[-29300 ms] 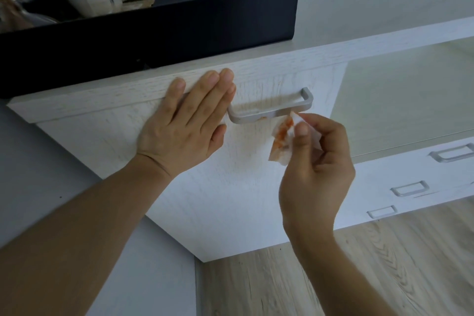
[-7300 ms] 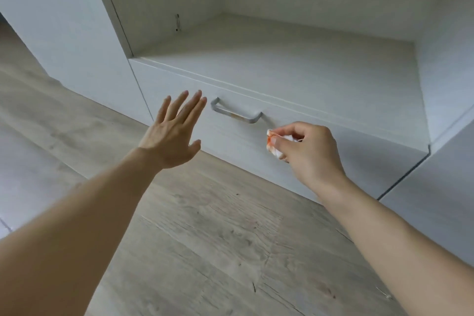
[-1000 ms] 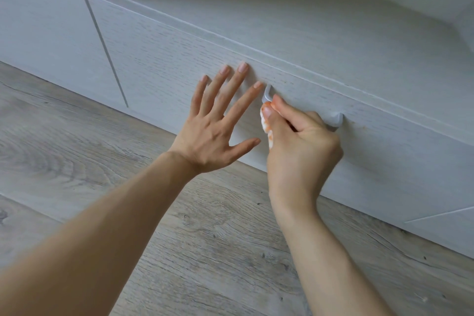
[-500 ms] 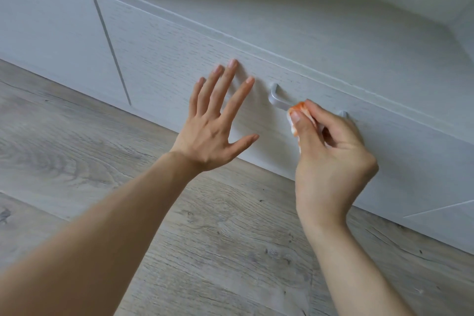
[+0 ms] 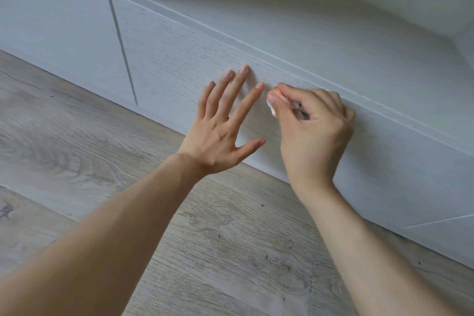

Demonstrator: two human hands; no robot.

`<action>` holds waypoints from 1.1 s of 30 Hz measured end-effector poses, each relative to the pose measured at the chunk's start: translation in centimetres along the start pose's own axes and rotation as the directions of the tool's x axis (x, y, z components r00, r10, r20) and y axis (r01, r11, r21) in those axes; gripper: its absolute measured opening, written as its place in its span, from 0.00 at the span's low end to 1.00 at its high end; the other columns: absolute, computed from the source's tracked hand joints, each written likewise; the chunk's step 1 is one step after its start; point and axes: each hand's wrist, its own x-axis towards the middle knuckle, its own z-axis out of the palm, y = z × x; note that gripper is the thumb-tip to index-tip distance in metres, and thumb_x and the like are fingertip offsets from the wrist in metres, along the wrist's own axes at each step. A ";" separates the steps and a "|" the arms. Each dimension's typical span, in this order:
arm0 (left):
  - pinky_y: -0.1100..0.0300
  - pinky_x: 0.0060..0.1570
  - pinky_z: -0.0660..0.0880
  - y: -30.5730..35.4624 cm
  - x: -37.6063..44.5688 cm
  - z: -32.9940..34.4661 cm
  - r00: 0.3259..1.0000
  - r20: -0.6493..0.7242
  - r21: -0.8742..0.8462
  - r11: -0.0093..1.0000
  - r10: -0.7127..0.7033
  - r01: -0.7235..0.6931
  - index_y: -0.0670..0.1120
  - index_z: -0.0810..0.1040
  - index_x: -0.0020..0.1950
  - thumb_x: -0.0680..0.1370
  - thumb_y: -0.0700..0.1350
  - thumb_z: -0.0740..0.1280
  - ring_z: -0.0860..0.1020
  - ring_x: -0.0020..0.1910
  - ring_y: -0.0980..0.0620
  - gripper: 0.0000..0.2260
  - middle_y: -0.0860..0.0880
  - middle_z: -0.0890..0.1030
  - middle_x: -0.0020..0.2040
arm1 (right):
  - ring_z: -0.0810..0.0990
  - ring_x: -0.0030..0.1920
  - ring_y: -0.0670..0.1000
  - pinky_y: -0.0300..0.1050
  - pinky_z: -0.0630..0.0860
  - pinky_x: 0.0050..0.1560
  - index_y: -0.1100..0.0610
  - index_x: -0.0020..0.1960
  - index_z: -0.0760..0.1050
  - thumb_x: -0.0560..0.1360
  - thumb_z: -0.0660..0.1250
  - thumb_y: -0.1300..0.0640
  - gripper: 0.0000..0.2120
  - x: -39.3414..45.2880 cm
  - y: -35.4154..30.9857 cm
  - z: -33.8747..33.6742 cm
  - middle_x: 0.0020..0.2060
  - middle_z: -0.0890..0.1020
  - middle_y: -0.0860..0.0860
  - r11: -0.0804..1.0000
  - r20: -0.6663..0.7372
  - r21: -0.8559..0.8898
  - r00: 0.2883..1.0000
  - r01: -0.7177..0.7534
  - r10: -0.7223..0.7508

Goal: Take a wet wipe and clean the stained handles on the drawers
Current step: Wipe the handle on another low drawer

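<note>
A low white wood-grain drawer front (image 5: pixel 179 59) runs across the middle of the head view. My left hand (image 5: pixel 225 120) lies flat on it with the fingers spread. Just to its right, my right hand (image 5: pixel 313 131) is shut on a wet wipe (image 5: pixel 272 110), white with orange stains, and only a small bit of it shows at the fingertips. That hand covers the drawer handle, which is almost wholly hidden; a thin sliver of metal (image 5: pixel 300 108) shows between thumb and fingers.
An open shelf (image 5: pixel 307 7) sits directly above the drawer. A white cabinet panel (image 5: pixel 51 20) stands to the left. Grey wood-look flooring (image 5: pixel 102 161) fills the lower part of the view, and another white panel (image 5: pixel 441 236) continues at the lower right.
My right hand with the wipe has slid left along the handle, back beside my left hand's fingertips, and now hides the handle. My left hand stays flat on the drawer.
</note>
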 end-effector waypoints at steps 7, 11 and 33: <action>0.43 0.73 0.51 -0.5 -0.1 -0.4 1.000 0.014 0.001 1.000 0.024 -0.024 0.46 0.52 0.77 0.76 0.64 0.56 0.50 0.76 0.42 0.35 0.41 0.51 0.76 | 0.77 0.41 0.48 0.47 0.66 0.49 0.54 0.45 0.82 0.72 0.71 0.55 0.03 -1.1 0.6 -1.4 0.37 0.79 0.42 0.996 0.039 -0.082 0.998 0.042 -0.039; 0.43 0.73 0.50 -0.3 -0.1 -0.3 1.000 0.006 -0.005 1.000 0.024 -0.024 0.47 0.53 0.76 0.76 0.64 0.56 0.50 0.76 0.42 0.35 0.42 0.51 0.76 | 0.80 0.40 0.53 0.49 0.67 0.47 0.57 0.45 0.82 0.70 0.72 0.61 0.04 -1.0 1.1 -0.6 0.40 0.82 0.52 0.976 0.033 -0.170 0.991 0.134 -0.131; 0.41 0.73 0.49 -0.2 0.1 -0.7 0.998 0.055 0.023 1.000 0.015 -0.017 0.46 0.52 0.77 0.77 0.64 0.56 0.47 0.76 0.41 0.35 0.40 0.50 0.76 | 0.72 0.46 0.46 0.63 0.70 0.54 0.50 0.42 0.75 0.72 0.68 0.55 0.02 -0.7 2.0 -5.0 0.39 0.74 0.40 0.966 -0.004 -0.088 0.970 -0.242 0.243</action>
